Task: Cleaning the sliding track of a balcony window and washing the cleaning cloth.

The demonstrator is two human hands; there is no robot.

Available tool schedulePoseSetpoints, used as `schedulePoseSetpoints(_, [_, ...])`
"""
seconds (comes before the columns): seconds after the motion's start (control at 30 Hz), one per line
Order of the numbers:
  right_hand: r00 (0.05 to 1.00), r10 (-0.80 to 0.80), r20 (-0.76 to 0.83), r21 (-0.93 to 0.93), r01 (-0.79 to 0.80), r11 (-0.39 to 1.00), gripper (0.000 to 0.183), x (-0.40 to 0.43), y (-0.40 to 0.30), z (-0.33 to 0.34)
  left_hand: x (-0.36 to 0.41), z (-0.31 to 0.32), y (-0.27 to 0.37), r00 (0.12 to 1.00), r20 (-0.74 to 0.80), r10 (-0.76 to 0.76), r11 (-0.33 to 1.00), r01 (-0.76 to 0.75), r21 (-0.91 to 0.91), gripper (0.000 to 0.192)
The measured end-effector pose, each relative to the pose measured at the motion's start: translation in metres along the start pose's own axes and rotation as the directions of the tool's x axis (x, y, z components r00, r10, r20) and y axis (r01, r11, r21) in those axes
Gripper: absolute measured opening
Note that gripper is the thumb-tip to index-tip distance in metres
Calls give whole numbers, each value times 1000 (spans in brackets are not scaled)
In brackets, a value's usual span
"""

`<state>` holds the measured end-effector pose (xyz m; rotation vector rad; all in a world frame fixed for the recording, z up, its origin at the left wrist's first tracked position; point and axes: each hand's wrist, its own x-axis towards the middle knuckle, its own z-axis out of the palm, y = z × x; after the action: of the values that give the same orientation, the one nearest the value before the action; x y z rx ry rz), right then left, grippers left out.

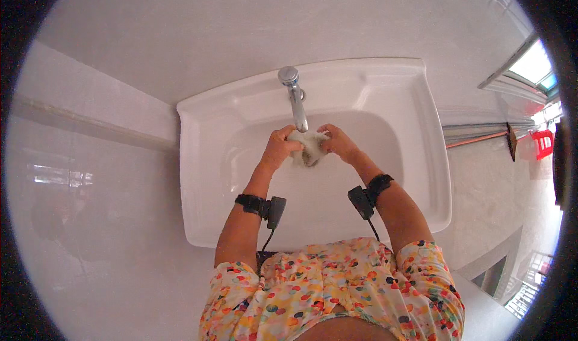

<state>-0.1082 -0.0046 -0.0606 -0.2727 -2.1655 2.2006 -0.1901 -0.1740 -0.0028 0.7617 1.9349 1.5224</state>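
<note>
A pale, crumpled cloth [310, 148] is spread between my hands, just below the spout of a chrome push-top tap [296, 99]. My left hand [280, 148] grips the cloth's left side, its thumb on top. On the other side, my right hand [336, 143] pinches the cloth's right edge with bent fingers. Both hands are over the bowl of a white ceramic washbasin [316, 205]. A darker patch shows near the cloth's lower middle. Whether water runs from the spout cannot be told.
Black straps with dark grey devices [276, 212] and cables are on both forearms. Glossy pale wall panels [180, 38] stand behind and left of the basin. A long orange-red handle [476, 139], a red plastic object [542, 144] and a window [533, 65] lie to the right.
</note>
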Motion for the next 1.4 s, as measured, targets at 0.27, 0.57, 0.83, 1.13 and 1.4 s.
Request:
schedulePoseSetpoints(0.27, [961,252,-113,665,-115,738,29,12,39,3,4,35,-21,986,-70,149,982,-156,-108,23])
schedulePoseSetpoints(0.57, [916,-370,-154,-167,345,924,27,45,117,16,22,75,-16,896,-291,335,704,-33,710,25])
schedulePoseSetpoints(0.83, [947,306,-101,735,-136,664,28,18,40,25,7,60,-30,937,-240,254,927,-165,336,31])
schedulePoseSetpoints(1.13, [887,-458,55,-718,353,599,25,7,14,38,18,51,-44,885,-324,334,678,13,735,36])
schedulePoseSetpoints(1.4, [989,101,-106,641,-10,767,32,5,-12,10,16,26,-22,978,73,-194,975,184,124,28])
